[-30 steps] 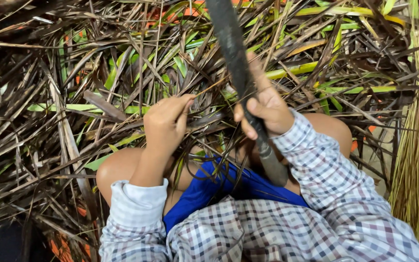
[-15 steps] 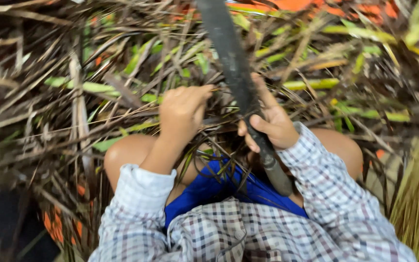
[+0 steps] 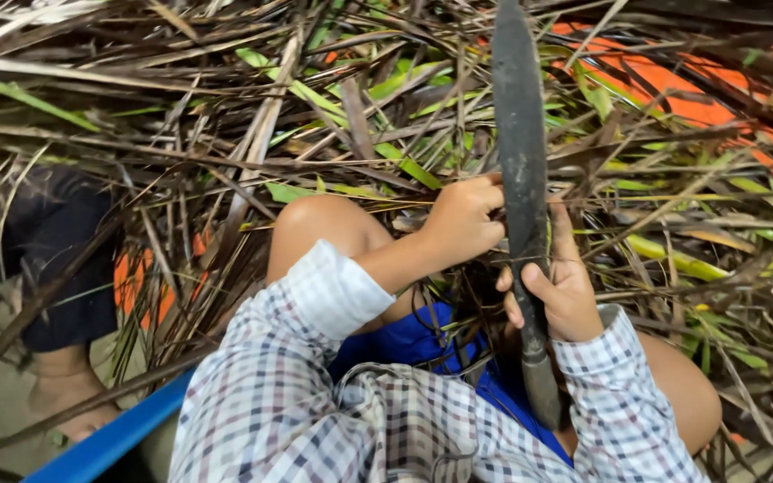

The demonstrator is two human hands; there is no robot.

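Gripping a long dark blade (image 3: pixel 521 161) by its lower part, the right hand (image 3: pixel 565 291) is wrapping its fingers around the tool, thumb lying across the front; the blade is rising nearly upright through the middle of the view and its worn handle end is pointing down toward the lap. The left hand (image 3: pixel 462 219) is closing its fingers on thin dry stalks just beside the blade, knuckles touching or nearly touching its left edge; exactly which stalks it is pinching cannot be told in the tangle.

A thick heap of dry brown stalks and green leaf strips (image 3: pixel 315 116) is crowding in all around both hands, crossing in front of the knees and lying over the forearms' far side. Several stems are passing between the blade and the right hand's surroundings, hiding the ground there. An orange sheet (image 3: pixel 673 89) is showing through the pile at the upper right, with another orange patch at the lower left.

The person is wearing a checked shirt (image 3: pixel 315 385) and blue shorts (image 3: pixel 413 344), bare knees pushing up on either side. A blue bar (image 3: pixel 109 443) is slanting across the lower left corner. Another person's bare foot (image 3: pixel 69 398) and dark trouser leg are standing at the left edge, partly screened by stalks.
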